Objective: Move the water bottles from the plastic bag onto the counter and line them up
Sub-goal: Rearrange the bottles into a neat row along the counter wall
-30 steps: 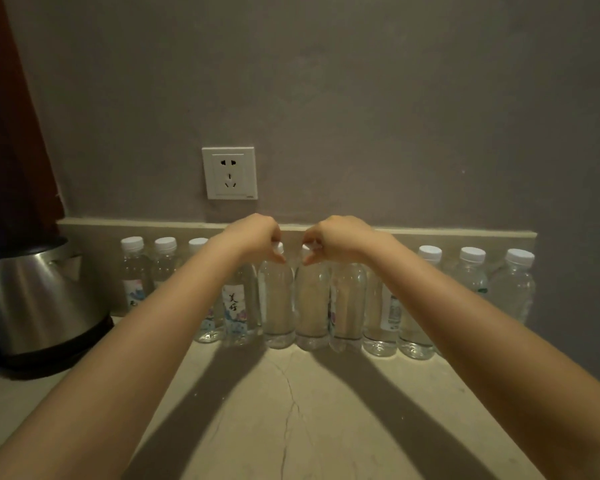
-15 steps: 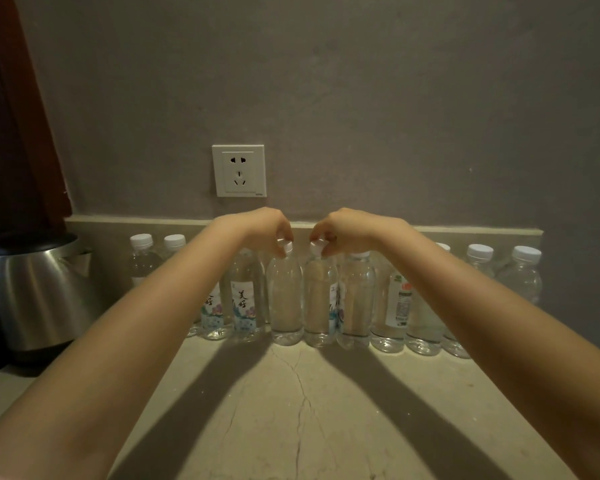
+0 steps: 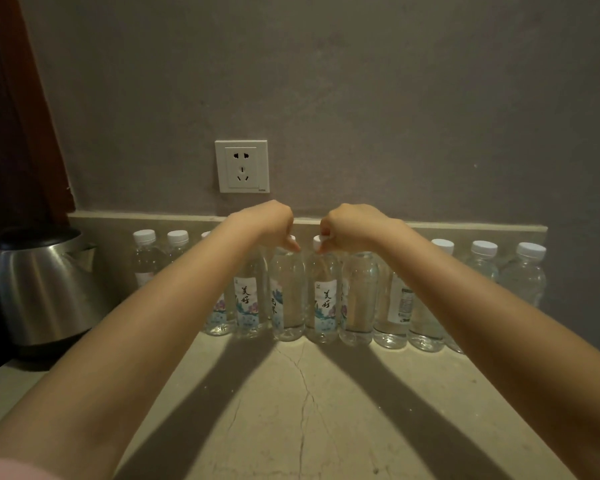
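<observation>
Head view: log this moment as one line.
left hand: pinching cap of left centre bottle | right hand: pinching cap of right centre bottle | bottle row: upright on counter

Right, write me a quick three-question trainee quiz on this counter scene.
1. True or false: the kettle stands left of the row of bottles.
2. What do the left hand and right hand each pinch? A) a bottle cap B) a bottle label C) a plug
3. Fill in: a ___ runs across the counter from the bottles toward the camera.
Key: 1 true; 2 A; 3 crack.
</observation>
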The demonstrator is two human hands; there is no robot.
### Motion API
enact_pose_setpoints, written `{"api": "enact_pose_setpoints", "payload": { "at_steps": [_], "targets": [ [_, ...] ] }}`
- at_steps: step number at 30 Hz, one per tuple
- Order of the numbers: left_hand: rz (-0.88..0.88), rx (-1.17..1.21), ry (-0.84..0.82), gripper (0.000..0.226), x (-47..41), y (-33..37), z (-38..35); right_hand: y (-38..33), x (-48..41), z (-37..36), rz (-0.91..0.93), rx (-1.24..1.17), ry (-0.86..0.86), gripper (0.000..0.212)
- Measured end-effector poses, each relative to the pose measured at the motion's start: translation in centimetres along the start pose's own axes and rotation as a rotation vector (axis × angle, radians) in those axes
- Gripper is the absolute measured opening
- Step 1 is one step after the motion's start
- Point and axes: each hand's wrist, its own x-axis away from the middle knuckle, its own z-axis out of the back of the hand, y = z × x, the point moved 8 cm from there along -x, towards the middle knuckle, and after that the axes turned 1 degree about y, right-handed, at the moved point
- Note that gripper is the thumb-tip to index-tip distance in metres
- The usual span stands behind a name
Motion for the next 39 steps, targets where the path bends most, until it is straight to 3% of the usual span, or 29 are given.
{"api": "enact_pose_setpoints", "payload": {
  "at_steps": [3,6,18,35,39],
  "targets": [
    [-0.074,0.056,-0.097,0.051,0.4,0.2,0.1,0.1,0.3,-0.2,0.036,-0.085,-0.012,0.048],
    [-0.099,0.033,-0.143,0.049,0.1,0.3,-0.2,-0.3,0.2,-0.9,0.071,-0.128,-0.047,0.049],
    [0.018,-0.006,-0.101,0.027,-0.2,-0.5,-0.2,-0.2,-0.4,-1.5,0.077,-0.147,0.076,0.041],
    [0.060,0.037,-0.040,0.025,0.3,-0.8,-0.4,-0.7,-0.3,-1.5,0.066,-0.138,0.086,0.041],
    [0.079,0.024,0.018,0.039,1.0,-1.5,0.0,0.5,1.1,-0.4,-0.002,-0.325,0.079,0.053]
  ]
}}
